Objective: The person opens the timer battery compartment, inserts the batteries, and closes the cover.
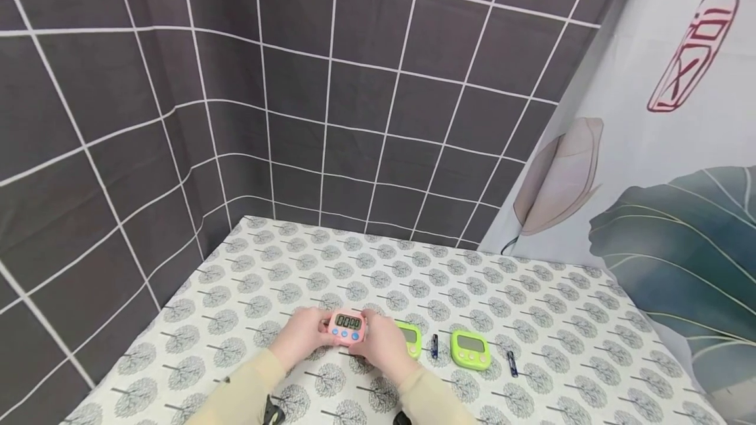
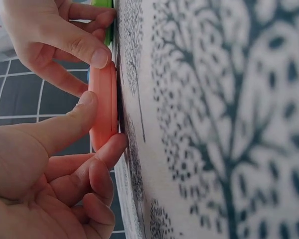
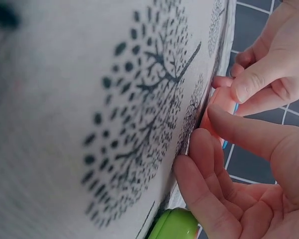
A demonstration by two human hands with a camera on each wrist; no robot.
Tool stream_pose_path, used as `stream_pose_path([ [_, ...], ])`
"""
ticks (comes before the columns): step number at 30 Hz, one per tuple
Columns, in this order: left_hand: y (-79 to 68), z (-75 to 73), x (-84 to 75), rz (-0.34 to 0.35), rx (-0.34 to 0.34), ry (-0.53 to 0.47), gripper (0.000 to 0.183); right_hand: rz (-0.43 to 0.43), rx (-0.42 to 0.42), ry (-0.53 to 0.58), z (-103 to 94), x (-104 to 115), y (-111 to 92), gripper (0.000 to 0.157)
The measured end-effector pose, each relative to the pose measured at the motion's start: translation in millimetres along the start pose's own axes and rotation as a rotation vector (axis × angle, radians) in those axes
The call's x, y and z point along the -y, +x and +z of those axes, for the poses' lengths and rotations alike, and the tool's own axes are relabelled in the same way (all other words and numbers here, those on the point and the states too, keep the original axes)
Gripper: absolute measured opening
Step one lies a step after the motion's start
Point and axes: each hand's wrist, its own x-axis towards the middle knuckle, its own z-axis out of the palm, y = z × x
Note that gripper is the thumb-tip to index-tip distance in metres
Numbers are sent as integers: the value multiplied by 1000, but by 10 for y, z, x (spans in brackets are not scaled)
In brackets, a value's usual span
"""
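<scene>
A pink digital timer (image 1: pixel 346 327) faces up near the cloth, its display showing zeros above a row of blue buttons. My left hand (image 1: pixel 304 333) pinches its left side between thumb and fingers. On the opposite side, my right hand (image 1: pixel 382 344) grips the same timer. Seen edge-on in the left wrist view, the pink timer (image 2: pixel 103 104) has both thumbs on its near edge. Just right of my right hand lies a green timer (image 1: pixel 411 340), partly hidden by that hand. The right wrist view catches the end of a green timer (image 3: pixel 177 224) below my fingers.
A second green timer (image 1: pixel 470 350) lies farther right. One small dark battery (image 1: pixel 434 346) sits between the green timers, and another battery (image 1: pixel 512 364) lies to their right. A tree-print cloth (image 1: pixel 260 281) covers the table. Dark grid-patterned curtains (image 1: pixel 366 97) hang behind and at left.
</scene>
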Motion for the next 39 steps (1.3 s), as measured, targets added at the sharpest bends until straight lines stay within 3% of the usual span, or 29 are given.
stream_pose_path([
  [11, -19, -16, 0, -16, -2, -11, 32, -9, 7, 32, -24, 15, -34, 72],
  [16, -51, -31, 10, -58, 5, 1, 45, 0, 41, 92, -102, 2, -71, 73],
  [23, -68, -33, 36, -107, -42, 91, 68, -69, 43, 131, -267, -98, -148, 61],
  [30, -61, -37, 4, -105, -75, 119, 68, -96, 4, 71, -379, -246, -185, 48],
  [39, -34, -49, -144, -83, -102, 103, 67, -98, -38, 31, -462, -427, -216, 45],
])
